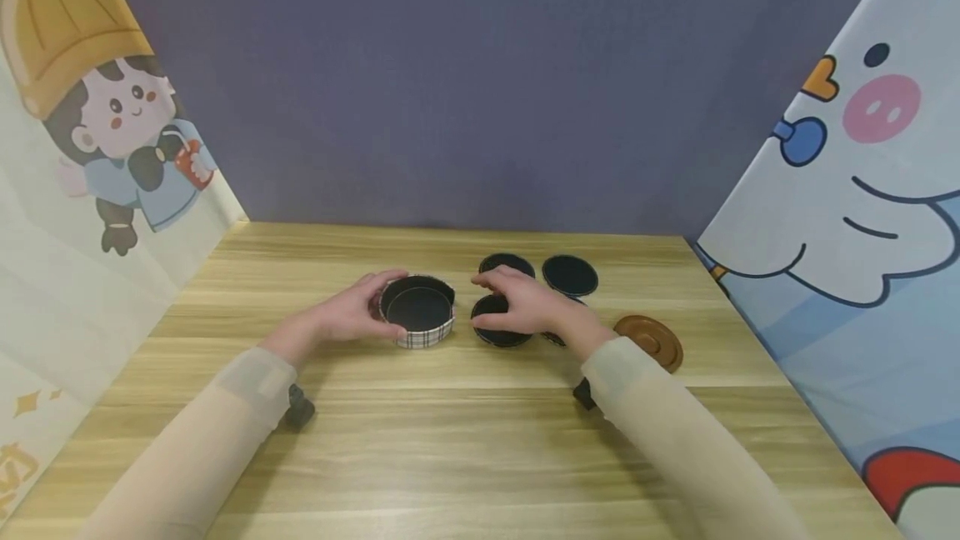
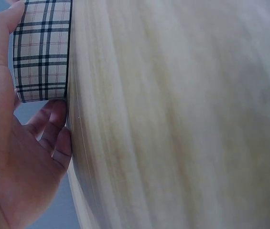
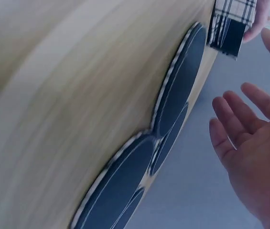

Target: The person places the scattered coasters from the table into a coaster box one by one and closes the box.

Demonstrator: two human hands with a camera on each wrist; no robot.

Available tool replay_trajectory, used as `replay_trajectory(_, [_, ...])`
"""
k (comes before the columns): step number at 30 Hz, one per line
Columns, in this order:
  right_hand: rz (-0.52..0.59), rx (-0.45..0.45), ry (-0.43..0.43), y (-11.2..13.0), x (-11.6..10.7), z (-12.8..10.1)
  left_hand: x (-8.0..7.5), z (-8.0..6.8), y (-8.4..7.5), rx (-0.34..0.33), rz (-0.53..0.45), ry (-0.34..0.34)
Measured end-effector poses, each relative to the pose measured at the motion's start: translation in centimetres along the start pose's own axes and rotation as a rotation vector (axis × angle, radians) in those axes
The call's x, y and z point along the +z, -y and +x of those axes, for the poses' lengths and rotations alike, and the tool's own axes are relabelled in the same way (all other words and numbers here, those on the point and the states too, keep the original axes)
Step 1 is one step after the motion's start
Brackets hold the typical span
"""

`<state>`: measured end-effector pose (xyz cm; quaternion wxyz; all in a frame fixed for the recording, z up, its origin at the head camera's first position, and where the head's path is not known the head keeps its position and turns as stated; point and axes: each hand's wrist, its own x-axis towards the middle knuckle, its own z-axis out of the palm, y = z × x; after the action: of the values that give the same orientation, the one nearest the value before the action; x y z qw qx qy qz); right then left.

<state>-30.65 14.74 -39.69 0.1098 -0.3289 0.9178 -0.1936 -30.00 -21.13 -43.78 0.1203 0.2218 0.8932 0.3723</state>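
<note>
A round coaster holder [image 1: 422,337] with a plaid outer wall and black inside stands on the table, a notch in its wall facing right. My left hand [image 1: 347,312] grips it from the left, thumb at the front and fingers around the back. In the left wrist view its plaid side [image 2: 43,57] shows between thumb and fingers. Several black round coasters lie flat to the right, among them a front-left one [image 1: 498,337] and a back-right one [image 1: 570,275]. Above them hovers my right hand [image 1: 534,305], fingers apart and holding nothing, partly covering the front coasters.
A brown round disc [image 1: 654,342] with a raised ring lies right of the coasters, partly hidden by the right sleeve. The wooden table [image 1: 420,457] meets a dark back wall [image 1: 465,90]. Printed panels stand at the left and right sides.
</note>
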Motion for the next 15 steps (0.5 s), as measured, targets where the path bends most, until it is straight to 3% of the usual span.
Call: replay_trajectory(15, [-0.02, 0.088, -0.016, -4.4, -1.1, -5.8, 0.0, -0.1, -0.2, 0.003, -0.006, 0.003])
